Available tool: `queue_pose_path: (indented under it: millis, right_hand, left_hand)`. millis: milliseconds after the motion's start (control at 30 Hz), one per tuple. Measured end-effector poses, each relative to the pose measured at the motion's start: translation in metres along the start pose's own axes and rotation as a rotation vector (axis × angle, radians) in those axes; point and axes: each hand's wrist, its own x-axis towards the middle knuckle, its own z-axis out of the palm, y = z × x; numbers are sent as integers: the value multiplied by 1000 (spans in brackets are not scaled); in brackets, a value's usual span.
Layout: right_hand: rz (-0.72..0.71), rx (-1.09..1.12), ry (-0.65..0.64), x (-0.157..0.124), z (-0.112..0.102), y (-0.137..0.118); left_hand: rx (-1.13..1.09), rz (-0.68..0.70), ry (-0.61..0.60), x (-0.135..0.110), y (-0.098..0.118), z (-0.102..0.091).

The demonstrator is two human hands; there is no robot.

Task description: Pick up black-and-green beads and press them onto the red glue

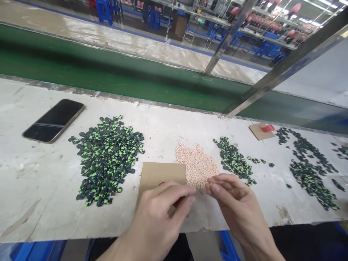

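Note:
My left hand (163, 208) is closed in a pinch above a piece of brown cardboard (163, 172). A bit of bright green shows between its thumb and forefinger, part of a small dark piece. Something red, mostly hidden, sits under that hand on the cardboard. Thumb and fingertips of my right hand (236, 197) are pressed together at the near right edge of a pile of tiny pinkish beads (197, 163); what they hold is too small to make out. Left of the cardboard lies a large heap of small black-and-green pieces (108, 156), and a smaller heap (235, 157) lies beyond my right hand.
A phone (54, 121) lies at the left of the white table (157, 127). Toward the right are a cardboard piece with a red peg (268, 128) and more black-and-green pieces (310, 181). A green belt (122, 72) runs behind the table, with a metal post (272, 76) at right.

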Motion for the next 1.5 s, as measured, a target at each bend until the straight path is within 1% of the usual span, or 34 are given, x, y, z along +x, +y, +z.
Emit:
queue_pose_path:
  millis: [100,167,233,300,400,433,533,567,600,633,667,733,800,833,900,967,1000,1067,1200,1367,1400,1500]
  right_hand:
    - [97,221,-129,-13,12,-3]
    - [96,265,-182,-20,17,-1]
    - [51,249,-207,-24,18,3]
    - [-22,182,-215,-26,18,4]
    - [-159,12,-195,-28,20,-3]
    - [-229,-46,-192,-29,21,-7]
    - [-500,-164,-200,-32,26,-13]
    - [-572,-198,-213,-33,27,-14]
    - [-615,-232,-221,-35,28,-13]
    - [-629,-264,-224,-36,29,-12]
    - [-629,-285,-217,-37,29,-11]
    - [-573,-288,-200,-39,31,-9]
    - [-450,-240,-192,-39,33,-9]
    - [-375,-210,-201,-38,34,-10]
    - [-230,-158,-228,-36,35,-11]
    - [-131,-119,-250,-34,35,-12]
    - [-94,-103,-252,-34,35,-12]
    - [-35,-70,-243,-36,35,-11]
    - [57,3,-231,-46,39,-9]
    - [224,191,-162,-56,49,-1]
    - [233,227,-174,-57,49,2]
    - [193,272,-308,-55,47,13]
  left_hand:
    - [-44,55,-10,-2,0,5]
    - [-78,63,3,-4,0,7]
    - [-105,-1,10,-5,1,6]
    - [-145,-110,-14,-5,3,4]
    - [-218,-265,-64,-3,8,-2]
    - [-251,-310,-80,-3,9,-4]
    - [-357,-408,-142,-4,9,-8]
    - [-374,-420,-160,-5,8,-9]
    - [-367,-412,-170,-7,7,-10]
    - [-336,-376,-158,-9,5,-10]
    - [-287,-312,-125,-11,2,-10]
    - [-164,-95,17,-16,-4,-9]
    - [-42,148,163,-20,-12,-9]
    - [7,254,203,-22,-15,-9]
    - [106,423,209,-23,-20,-11]
    - [210,537,181,-23,-23,-13]
    - [257,573,173,-22,-23,-14]
    - [326,608,172,-20,-23,-16]
    - [366,585,204,-20,-22,-14]
    - [240,529,224,-26,-24,-8]
    - [219,521,234,-27,-25,-7]
    - [211,510,269,-32,-27,-5]
